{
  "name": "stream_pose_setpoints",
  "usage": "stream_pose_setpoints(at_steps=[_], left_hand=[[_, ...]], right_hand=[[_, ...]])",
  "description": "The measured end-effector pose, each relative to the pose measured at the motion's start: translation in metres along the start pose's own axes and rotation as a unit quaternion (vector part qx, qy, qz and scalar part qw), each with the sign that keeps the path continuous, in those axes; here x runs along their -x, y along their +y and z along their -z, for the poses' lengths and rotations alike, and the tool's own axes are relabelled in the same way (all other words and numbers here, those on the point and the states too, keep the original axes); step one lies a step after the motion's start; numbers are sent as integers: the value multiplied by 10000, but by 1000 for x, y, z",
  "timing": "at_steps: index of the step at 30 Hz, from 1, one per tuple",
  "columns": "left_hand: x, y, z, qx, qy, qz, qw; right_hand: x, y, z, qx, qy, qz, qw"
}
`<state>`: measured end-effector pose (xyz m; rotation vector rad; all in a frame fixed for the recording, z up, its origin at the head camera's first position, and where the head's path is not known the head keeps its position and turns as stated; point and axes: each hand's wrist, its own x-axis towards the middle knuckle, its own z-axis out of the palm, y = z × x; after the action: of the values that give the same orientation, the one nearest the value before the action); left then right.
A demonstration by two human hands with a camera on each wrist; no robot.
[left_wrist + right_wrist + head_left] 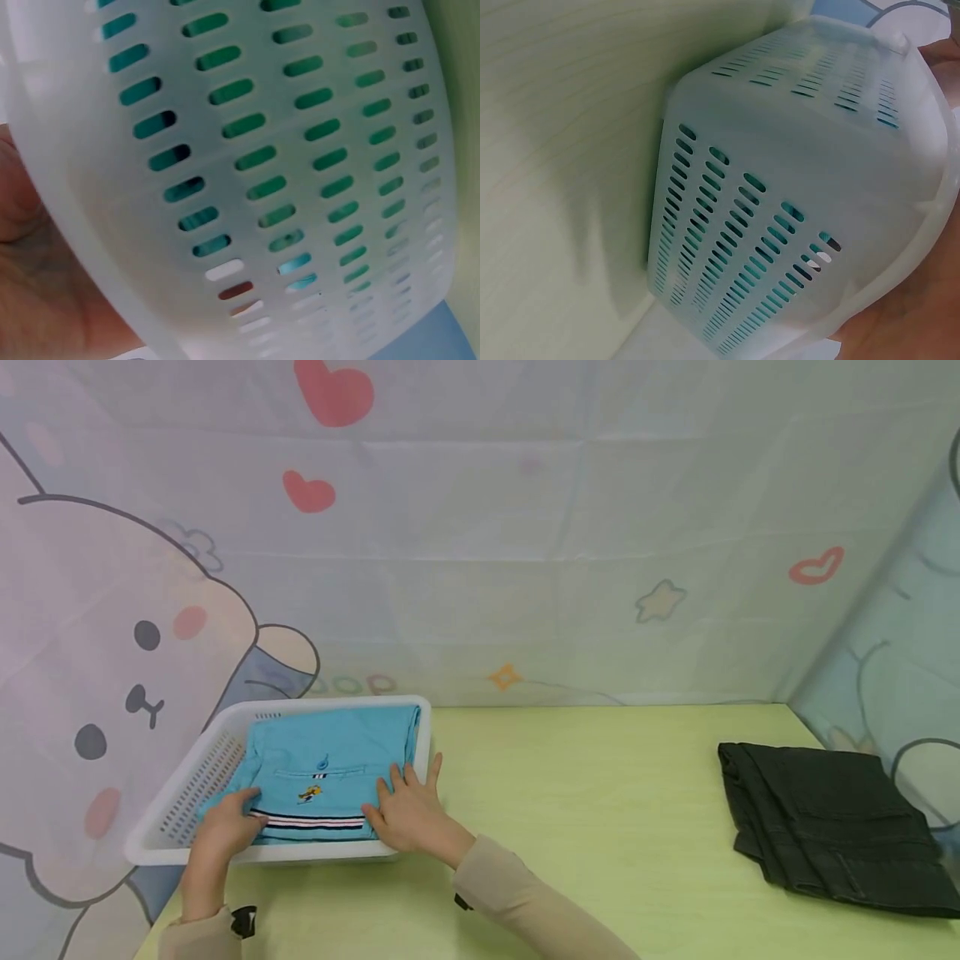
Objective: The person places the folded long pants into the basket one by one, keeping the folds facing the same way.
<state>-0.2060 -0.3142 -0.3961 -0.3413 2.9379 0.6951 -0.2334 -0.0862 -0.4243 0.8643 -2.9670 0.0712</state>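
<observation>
Folded light blue pants point(322, 743) lie inside a white plastic basket point(172, 802) at the left of the table. A buttoned pocket, a small embroidered figure and a striped band face up. My left hand point(225, 822) reaches over the basket's front left rim, its fingers and thumb touching the left edge of the pants. With fingers spread, my right hand point(411, 810) rests on their front right part, by the basket's right rim. Both wrist views mostly show the slotted outside of the basket point(247, 150), point(780, 150), which hides the fingertips.
Folded black pants point(832, 827) lie at the right side of the light green table point(585, 810). Behind the table hangs a printed cloth point(525, 527) with hearts and a bear, and it continues along the sides.
</observation>
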Motion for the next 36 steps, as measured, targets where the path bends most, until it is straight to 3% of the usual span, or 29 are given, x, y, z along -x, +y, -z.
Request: stream_pose_setpoints(at_steps=[10, 15, 19, 25, 28, 36], left_hand=[[-2, -3, -2, -209, 30, 10, 9998], [1, 1, -3, -266, 158, -8, 9995], [7, 3, -5, -504, 283, -225, 9981], [14, 3, -4, -986, -356, -577, 9928], [15, 1, -4, -882, -622, -526, 9928], [15, -2, -4, -722, -954, -373, 9921]], right_hand=[[-3, 0, 1, 31, -365, -9, 9993], [0, 0, -1, 37, -162, 78, 9998], [6, -3, -2, -24, 76, 402, 9992], [14, -8, 0, -31, -21, 616, 9981], [16, -8, -1, -39, -43, 606, 9981], [16, -9, 0, -335, -218, 582, 9975]])
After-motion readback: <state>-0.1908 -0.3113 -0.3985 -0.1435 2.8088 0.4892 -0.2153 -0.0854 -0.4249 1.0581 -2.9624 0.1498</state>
